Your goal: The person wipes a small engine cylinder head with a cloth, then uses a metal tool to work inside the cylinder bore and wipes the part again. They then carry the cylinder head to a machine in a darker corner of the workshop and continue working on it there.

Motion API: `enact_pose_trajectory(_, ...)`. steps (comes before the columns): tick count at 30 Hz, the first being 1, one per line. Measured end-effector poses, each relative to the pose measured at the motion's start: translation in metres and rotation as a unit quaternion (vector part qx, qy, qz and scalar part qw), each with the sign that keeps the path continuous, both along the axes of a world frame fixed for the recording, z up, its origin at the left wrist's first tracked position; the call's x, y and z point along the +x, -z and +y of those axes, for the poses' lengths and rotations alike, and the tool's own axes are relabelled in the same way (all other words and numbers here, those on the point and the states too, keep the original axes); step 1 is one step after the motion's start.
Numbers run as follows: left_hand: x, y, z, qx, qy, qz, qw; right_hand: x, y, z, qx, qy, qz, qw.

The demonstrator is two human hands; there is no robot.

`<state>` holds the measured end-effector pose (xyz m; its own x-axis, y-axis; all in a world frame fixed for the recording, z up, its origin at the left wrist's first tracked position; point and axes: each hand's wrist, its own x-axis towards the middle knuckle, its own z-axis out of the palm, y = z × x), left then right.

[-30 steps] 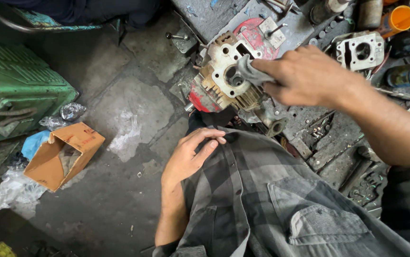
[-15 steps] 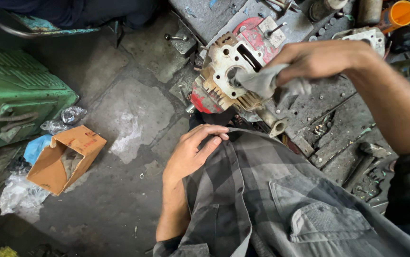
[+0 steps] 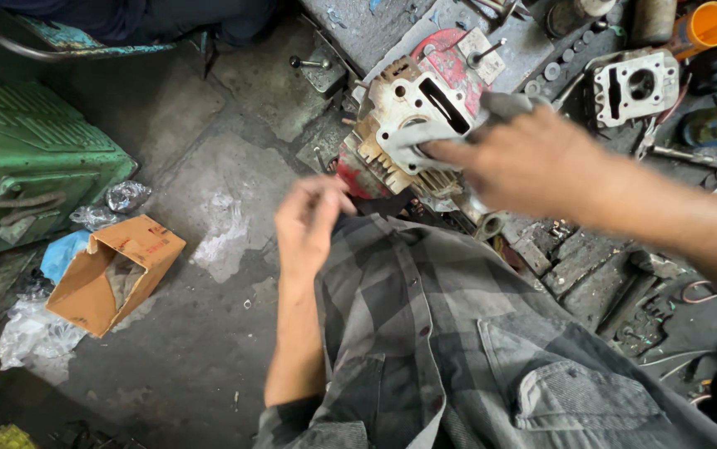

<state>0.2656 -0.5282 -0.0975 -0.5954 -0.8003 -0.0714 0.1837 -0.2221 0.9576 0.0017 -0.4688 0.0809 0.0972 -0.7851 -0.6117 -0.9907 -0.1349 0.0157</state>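
A pale, dirty engine cylinder block point(image 3: 400, 108) with cooling fins sits on the cluttered workbench, a red part behind it. My right hand point(image 3: 525, 162) presses a grey rag point(image 3: 425, 137) against the block's top face; the hand is blurred by motion. My left hand point(image 3: 309, 220) hovers just below the block, over the edge of my grey checked shirt point(image 3: 458, 349), fingers loosely curled and holding nothing.
A second cylinder part point(image 3: 633, 83) and an orange cup point(image 3: 708, 25) lie at the back right among tools. On the concrete floor sit an open cardboard box point(image 3: 109, 270), plastic scraps point(image 3: 126, 197) and a green metal machine point(image 3: 26, 166).
My right hand has slid the rag across the block, first down to the right, then back onto the top face. My left hand has lifted slightly off the shirt.
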Motion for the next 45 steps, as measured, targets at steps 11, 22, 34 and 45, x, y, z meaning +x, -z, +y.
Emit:
enact_pose_trajectory(11,-0.092,0.034,-0.066,0.078,0.111,-0.02,0.991,-0.049,0.019,0.087,0.259,0.278,-0.123,0.917)
enact_pose_trajectory(22,-0.096,0.029,-0.071,0.186,0.167,0.098,0.963,0.012,0.053,0.056,-0.323,0.159,-0.237,0.902)
enact_pose_trajectory(34,-0.091,0.015,-0.056,0.036,0.022,-0.05,0.998,0.006,-0.057,0.043,-0.299,0.1,-0.329,0.89)
enact_pose_trajectory(45,-0.108,-0.097,0.093,-0.328,0.247,0.074,0.909,-0.028,0.079,0.135,-0.589,0.421,-0.581,0.371)
